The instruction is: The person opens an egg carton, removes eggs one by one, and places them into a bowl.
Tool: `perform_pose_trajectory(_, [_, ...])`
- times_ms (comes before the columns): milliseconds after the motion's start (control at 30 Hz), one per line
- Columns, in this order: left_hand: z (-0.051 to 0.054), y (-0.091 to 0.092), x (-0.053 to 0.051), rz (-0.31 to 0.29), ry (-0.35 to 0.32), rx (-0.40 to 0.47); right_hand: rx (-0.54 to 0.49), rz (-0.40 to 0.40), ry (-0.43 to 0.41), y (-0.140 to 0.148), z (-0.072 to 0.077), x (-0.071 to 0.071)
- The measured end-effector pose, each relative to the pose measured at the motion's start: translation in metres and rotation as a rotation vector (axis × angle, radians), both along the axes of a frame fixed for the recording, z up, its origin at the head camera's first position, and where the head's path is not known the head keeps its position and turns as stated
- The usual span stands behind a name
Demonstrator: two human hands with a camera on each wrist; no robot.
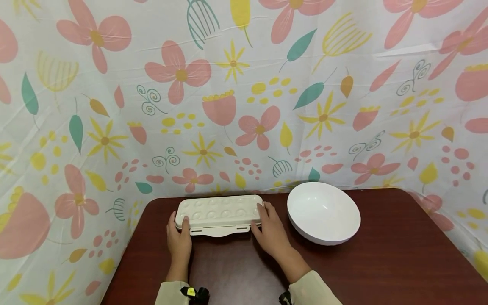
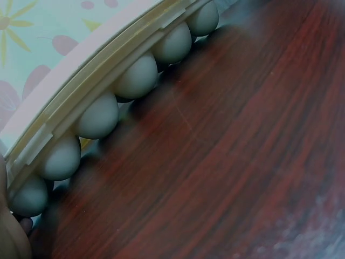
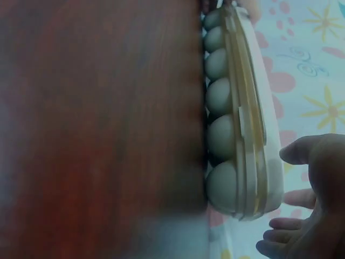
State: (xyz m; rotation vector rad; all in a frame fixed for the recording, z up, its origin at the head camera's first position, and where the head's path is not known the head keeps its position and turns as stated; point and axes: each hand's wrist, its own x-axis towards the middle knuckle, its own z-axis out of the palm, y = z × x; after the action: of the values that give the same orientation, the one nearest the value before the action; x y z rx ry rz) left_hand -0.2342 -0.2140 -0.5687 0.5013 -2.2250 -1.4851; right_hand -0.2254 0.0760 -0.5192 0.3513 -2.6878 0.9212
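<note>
The egg box (image 1: 219,212) lies on the table (image 1: 389,254), left of the white bowl (image 1: 324,212). The right hand (image 1: 271,233), fingers spread, is at the box's right end; the left hand (image 1: 180,242) touches its left, though I cannot tell whether it pinches.

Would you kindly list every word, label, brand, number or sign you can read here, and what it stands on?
Readable text: none.
Yellow tag on the black wrist strap: any marking is too small to read.
Egg box, white bowl and flowered cloth: no lettering visible.
</note>
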Motion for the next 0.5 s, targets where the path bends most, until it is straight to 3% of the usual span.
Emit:
perform_pose_trajectory(167, [0.000, 0.000, -0.001, 0.000, 0.006, 0.005, -0.001, -0.047, -0.014, 0.010, -0.004, 0.002])
perform_pose_trajectory(500, [-0.002, 0.000, -0.001, 0.007, 0.002, 0.009, -0.020, -0.059, -0.150, 0.015, -0.007, 0.007])
